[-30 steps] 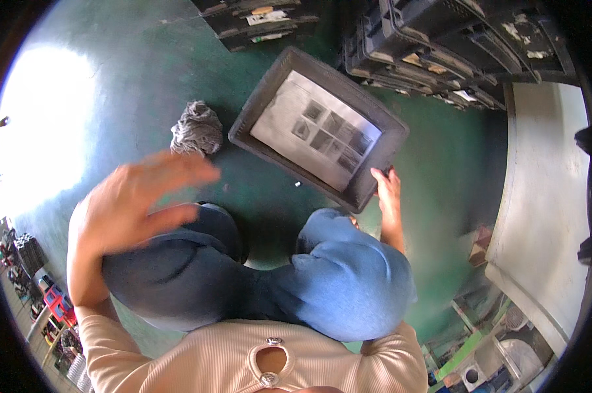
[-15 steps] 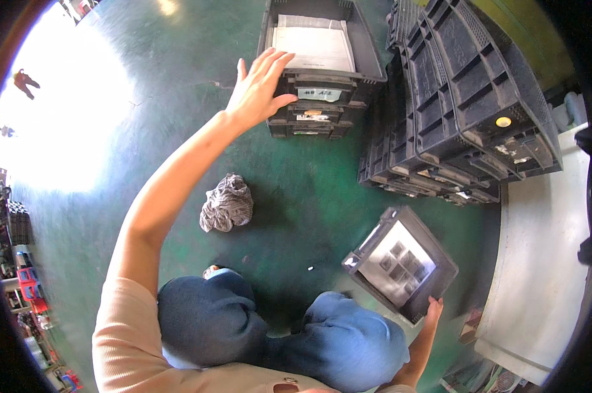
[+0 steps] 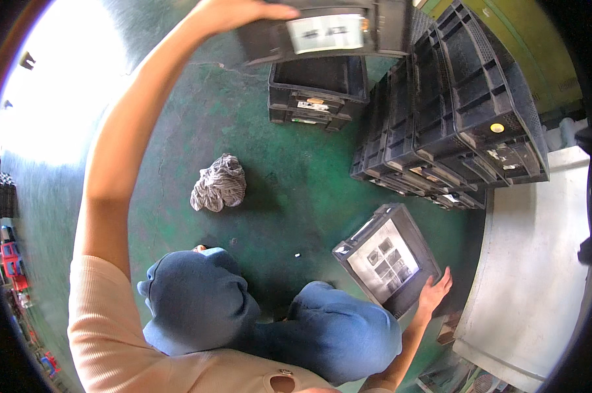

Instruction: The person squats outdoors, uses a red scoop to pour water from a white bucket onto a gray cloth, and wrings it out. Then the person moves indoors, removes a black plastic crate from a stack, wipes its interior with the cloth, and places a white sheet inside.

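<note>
At the top edge, my left hand [image 3: 233, 13] grips the side of a dark grey plastic crate [image 3: 266, 38] with a pale label on its front. This crate hangs above two stacked crates [image 3: 296, 98]; its far part is cut off by the picture's edge. By my right knee a smaller grey crate [image 3: 421, 249] lies at an angle on the floor, with a printed sheet [image 3: 386, 262] of dark pictures in it. Beside that crate's near right corner is my right hand [image 3: 435, 291], fingers spread and gripping nothing.
A grey rag [image 3: 220, 183] lies crumpled on the green floor, left of centre. Tall stacked black crates [image 3: 433, 98] stand at the right, beside a whitish panel [image 3: 525, 242]. A small white bit [image 3: 297, 255] lies before my knees. Shelved items [image 3: 11, 262] line the far left.
My left hand has lifted the top crate off the stack, up and toward me, uncovering the crate below. My right hand has let go of the smaller crate, which has settled on the floor.
</note>
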A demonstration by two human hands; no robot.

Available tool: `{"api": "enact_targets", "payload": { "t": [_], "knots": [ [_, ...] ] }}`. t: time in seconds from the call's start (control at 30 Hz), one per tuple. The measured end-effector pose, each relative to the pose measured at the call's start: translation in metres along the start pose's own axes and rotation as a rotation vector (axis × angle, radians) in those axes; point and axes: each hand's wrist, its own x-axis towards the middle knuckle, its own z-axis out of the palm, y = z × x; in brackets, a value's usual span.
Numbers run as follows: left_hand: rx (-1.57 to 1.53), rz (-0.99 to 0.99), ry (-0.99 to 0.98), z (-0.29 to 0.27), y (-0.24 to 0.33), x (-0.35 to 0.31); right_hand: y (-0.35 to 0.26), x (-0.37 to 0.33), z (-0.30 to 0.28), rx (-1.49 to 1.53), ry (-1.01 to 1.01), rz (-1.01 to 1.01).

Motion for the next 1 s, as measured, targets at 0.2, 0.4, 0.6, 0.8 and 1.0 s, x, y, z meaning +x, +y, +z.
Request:
{"api": "enact_targets", "payload": {
  "t": [0.2, 0.4, 0.6, 0.8, 1.0],
  "knots": [
    [-0.33, -0.32, 0.118, -0.052, -0.023, -0.174, -0.16, 0.026, -0.089, 0.32, -0.003, -0.407],
    [0.196, -0.228, 0.067, -0.027, -0.049, -0.252, -0.323, 0.036, -0.084, 0.664, -0.598, -0.789],
    [0.17, -0.288, -0.041, 0.009, -0.086, -0.248, -0.442, 0.028, -0.045, 0.612, -0.615, -1.183],
    [0.079, -0.361, -0.02, -0.006, -0.123, -0.184, -0.499, 0.018, -0.046, 0.614, -0.333, -1.38],
    [0.118, -0.457, -0.1, -0.028, -0.148, -0.138, -0.547, 0.035, -0.023, 0.772, -0.127, -1.233]
  ]
}}
